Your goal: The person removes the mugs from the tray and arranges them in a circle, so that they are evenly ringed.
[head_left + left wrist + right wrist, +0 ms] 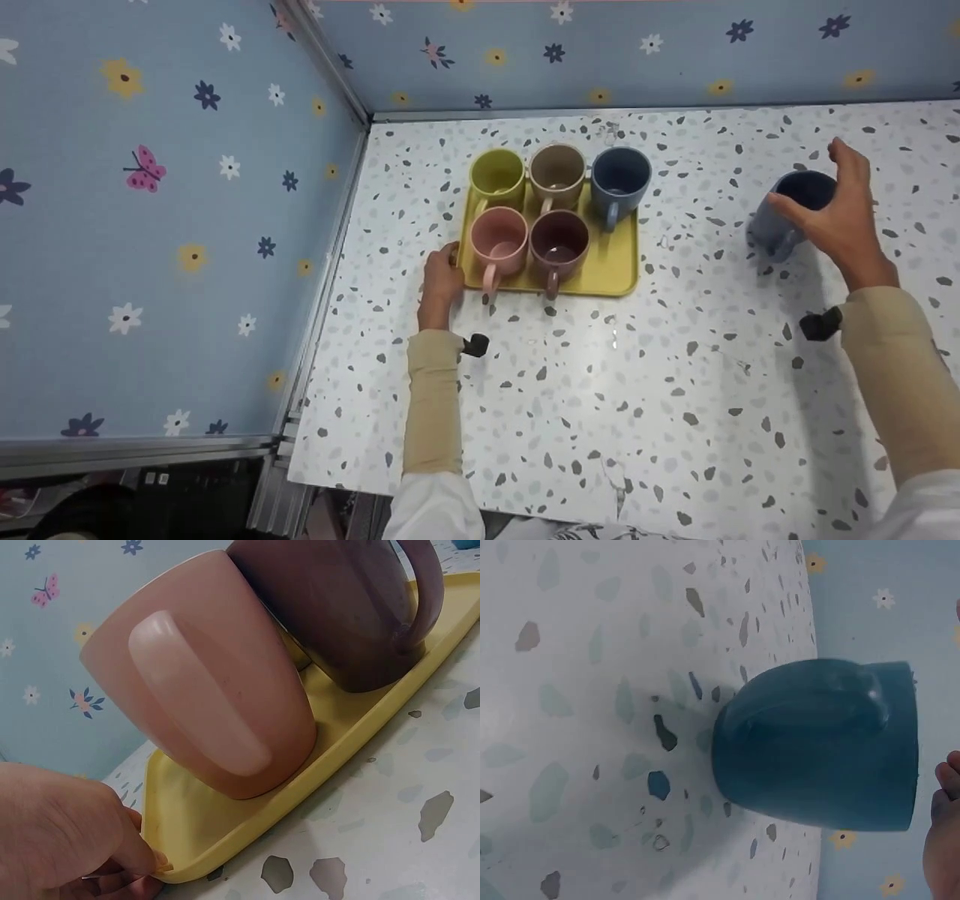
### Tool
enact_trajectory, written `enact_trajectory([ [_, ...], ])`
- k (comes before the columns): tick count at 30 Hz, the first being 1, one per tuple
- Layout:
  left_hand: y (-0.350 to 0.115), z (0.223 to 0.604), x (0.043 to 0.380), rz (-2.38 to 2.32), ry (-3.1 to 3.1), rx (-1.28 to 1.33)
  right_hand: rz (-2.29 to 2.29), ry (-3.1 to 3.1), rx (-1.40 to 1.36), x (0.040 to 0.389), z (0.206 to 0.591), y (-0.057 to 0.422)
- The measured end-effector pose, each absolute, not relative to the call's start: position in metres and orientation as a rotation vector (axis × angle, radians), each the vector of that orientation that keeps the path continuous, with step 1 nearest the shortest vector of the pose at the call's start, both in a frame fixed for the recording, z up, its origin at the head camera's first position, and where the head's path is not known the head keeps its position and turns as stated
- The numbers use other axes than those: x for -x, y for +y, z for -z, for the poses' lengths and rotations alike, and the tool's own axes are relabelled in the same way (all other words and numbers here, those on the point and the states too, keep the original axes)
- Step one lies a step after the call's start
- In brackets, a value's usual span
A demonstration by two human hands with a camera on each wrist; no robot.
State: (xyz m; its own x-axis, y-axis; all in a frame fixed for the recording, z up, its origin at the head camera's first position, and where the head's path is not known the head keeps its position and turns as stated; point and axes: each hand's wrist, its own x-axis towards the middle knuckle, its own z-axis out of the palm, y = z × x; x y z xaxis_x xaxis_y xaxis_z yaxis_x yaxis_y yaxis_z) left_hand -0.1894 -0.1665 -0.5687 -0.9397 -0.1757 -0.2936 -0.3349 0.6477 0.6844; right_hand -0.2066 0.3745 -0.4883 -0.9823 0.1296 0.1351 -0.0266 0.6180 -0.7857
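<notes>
1. The counter point(570, 390) carries everything; its bare patch at the right of the frame, around the lone blue mug point(769, 221), gives nothing to stop that mug if a knock sends it over.
2. The yellow tray point(611, 262) sits at upper centre. A tug or lift at one corner could swing or tip it, since its five mugs leave only the lower right part bare.
3. The right hand point(851, 217), at the right of the frame, has its fingers and thumb spread about the lone mug's rim, not closed on it. A crooked approach could let the thumb or a fingertip push the mug over.
4. The left hand point(442, 277) pinches the tray's lower left corner between thumb and fingers; too hard a press there might jolt the pink mug point(499, 240) close by.
5. The pink mug and purple mug point(559, 251) stand side by side, so a jolt could clink them together.
6. Their handles point(490, 279) jut past the tray's near rim in the head view, where a passing sleeve point(433, 397) could snag one.
</notes>
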Motion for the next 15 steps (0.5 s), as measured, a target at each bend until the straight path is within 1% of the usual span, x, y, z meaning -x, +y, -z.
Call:
enact_trajectory([
  [6,-0.167,0.569,0.19,-1.159,2.687,0.4,-1.298,-2.604,-0.072,0.218,0.474,0.35],
  [15,-0.166,0.568,0.189,-1.167,2.675,0.416,-1.305,-2.569,-0.19,0.23,0.464,0.325],
])
